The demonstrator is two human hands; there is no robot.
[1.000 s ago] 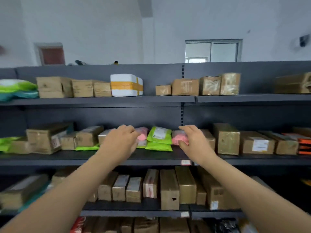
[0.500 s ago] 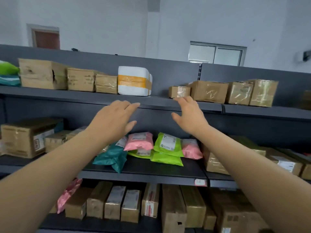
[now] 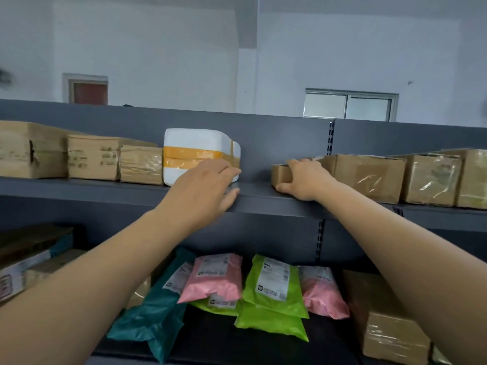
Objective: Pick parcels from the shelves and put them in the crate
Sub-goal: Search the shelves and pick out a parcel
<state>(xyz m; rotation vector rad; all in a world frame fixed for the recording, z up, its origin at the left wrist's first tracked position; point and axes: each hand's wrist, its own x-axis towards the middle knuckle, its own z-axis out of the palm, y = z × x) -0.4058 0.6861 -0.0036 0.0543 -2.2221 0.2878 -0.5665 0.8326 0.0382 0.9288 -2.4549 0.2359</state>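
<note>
- Landmark: the white foam parcel (image 3: 196, 151) banded with orange tape, which stands on the top shelf (image 3: 79, 187) of a dark grey rack.
- The left hand (image 3: 203, 191) reaches up to the front lower corner of the white foam parcel; its fingers (image 3: 224, 168) lie against the taped face, loosely spread, and whether they actually grip it cannot be told.
- The right hand (image 3: 303, 180) is to the right of the white foam parcel, across a bare stretch of shelf, and wraps a small brown box (image 3: 280, 173): fingers over its top, thumb low at its front edge, so the hand is closed on it.
- The small brown box sits on the same shelf, touching a larger cardboard box (image 3: 366, 177) further right, with two more tape-wrapped boxes (image 3: 432, 180) beyond that.
- Left of the white foam parcel, three brown cartons (image 3: 92, 156) stand in a row, the nearest just beside it.
- Below the white foam parcel, on the next shelf down, lie soft mailer bags: a teal bag (image 3: 152, 312), a pink bag (image 3: 214, 279), a green bag (image 3: 274, 285) on top of another green one, and a second pink bag (image 3: 322, 293) partly under it.
- A brown box (image 3: 390, 327) stands right of those bags.
- No crate is in view.
</note>
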